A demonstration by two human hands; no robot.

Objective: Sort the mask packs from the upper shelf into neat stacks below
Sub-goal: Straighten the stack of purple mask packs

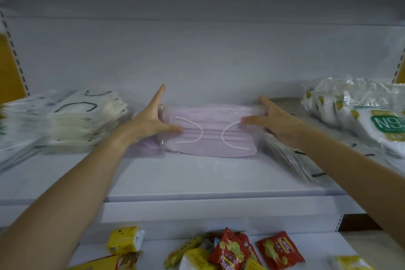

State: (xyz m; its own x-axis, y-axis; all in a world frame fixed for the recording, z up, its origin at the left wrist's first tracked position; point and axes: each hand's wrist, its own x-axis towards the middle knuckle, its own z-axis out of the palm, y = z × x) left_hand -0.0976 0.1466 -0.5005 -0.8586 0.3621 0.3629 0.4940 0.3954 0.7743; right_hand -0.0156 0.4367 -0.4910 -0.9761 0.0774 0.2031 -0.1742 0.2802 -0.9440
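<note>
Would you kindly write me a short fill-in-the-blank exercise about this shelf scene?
1. The mask pack between the left hand and the right hand is ____ in colour.
2. The mask stack at the left shows ____ ear loops.
3. The green label on the packs at the right reads ____.
Missing words: pink; black; N95.

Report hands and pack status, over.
Left hand, right hand flat against pink pack ends. Pack flat on shelf. White stack left, N95 packs right, neither blocking.
</note>
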